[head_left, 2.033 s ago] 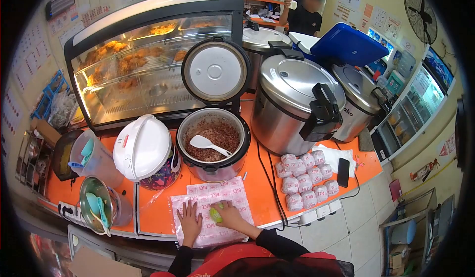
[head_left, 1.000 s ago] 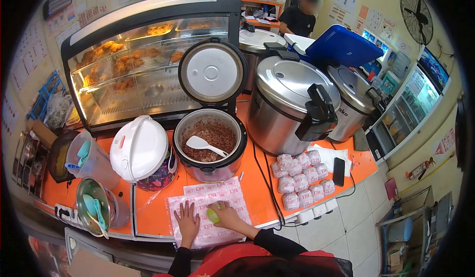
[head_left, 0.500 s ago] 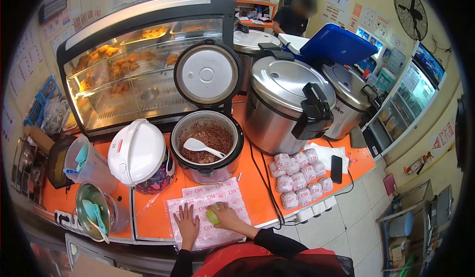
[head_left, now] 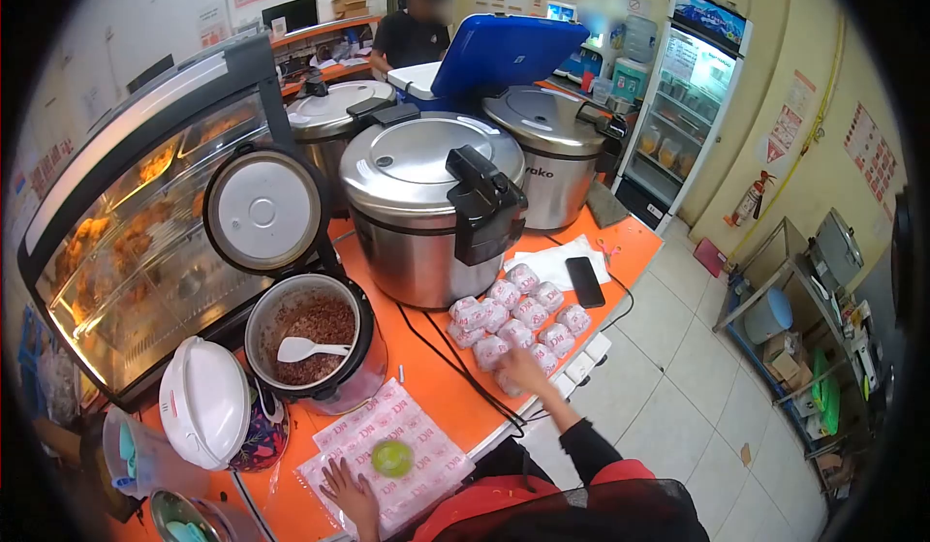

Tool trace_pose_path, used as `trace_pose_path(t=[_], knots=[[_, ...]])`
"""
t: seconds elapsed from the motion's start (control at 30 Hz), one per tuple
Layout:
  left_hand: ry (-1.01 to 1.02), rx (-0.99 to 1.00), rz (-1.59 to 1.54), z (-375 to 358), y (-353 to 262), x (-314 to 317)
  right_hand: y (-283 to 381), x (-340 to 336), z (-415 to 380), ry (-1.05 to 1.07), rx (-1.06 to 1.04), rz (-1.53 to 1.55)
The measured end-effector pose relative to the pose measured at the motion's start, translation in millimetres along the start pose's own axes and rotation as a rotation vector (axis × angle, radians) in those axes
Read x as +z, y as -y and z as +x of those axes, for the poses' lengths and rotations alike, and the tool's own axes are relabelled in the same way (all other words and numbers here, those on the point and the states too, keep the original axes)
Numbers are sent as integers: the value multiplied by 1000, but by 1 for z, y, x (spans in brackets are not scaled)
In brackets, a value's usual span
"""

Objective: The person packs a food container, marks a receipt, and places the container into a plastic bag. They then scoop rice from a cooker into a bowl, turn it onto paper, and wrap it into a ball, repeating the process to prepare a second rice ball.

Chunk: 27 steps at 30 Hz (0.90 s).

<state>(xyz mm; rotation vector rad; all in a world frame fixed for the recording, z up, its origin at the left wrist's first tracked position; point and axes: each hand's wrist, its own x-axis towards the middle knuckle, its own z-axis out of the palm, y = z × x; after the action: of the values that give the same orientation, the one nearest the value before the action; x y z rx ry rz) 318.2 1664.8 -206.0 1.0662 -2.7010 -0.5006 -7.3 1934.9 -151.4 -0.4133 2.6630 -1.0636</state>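
Note:
My left hand (head_left: 351,494) lies flat with fingers spread on the pink-printed rice wrappers (head_left: 431,479). A small, round, translucent green plastic cup (head_left: 392,459) rests on those wrappers, to the right of that hand. My right hand (head_left: 523,371) reaches over the near edge of a cluster of wrapped rice bundles (head_left: 516,334). Its fingers extend over the nearest bundles and seem to touch one, partly hiding it; no firm grip shows. Behind the wrappers, an open rice cooker (head_left: 363,368) holds reddish-brown rice (head_left: 325,324) with a white rice paddle (head_left: 305,349) on it.
Large steel rice cookers (head_left: 426,242) stand behind the bundles. A black phone (head_left: 585,282) lies beside them, and black cables (head_left: 455,372) cross the orange counter. At left are a glass food warmer (head_left: 116,280) and a white-lidded container (head_left: 205,402). Another person (head_left: 412,38) is at the back.
My right hand has let go of the green cup and moved right to the wrapped bundles. My left hand stays spread on the wrappers. The view has turned right.

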Motion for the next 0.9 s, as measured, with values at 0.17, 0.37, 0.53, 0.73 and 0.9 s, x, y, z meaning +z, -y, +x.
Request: trace_pose_path(t=[0.17, 0.37, 0.53, 0.73, 0.9], knots=[[-16, 8, -33, 0, 0, 2, -54, -73, 37, -173, 52, -207], [-67, 11, -52, -2, -1, 2, 48, 10, -15, 449, -334, -183], [-230, 135, -47, -12, 16, 13, 92, 152, -88, 472, -950, -136], [-267, 263, 97, -45, 1, 27, 96, 170, -106, 490, -870, -249], [-94, 110, -47, -54, -9, 25, 94, 184, -92, 587, -864, -210]])
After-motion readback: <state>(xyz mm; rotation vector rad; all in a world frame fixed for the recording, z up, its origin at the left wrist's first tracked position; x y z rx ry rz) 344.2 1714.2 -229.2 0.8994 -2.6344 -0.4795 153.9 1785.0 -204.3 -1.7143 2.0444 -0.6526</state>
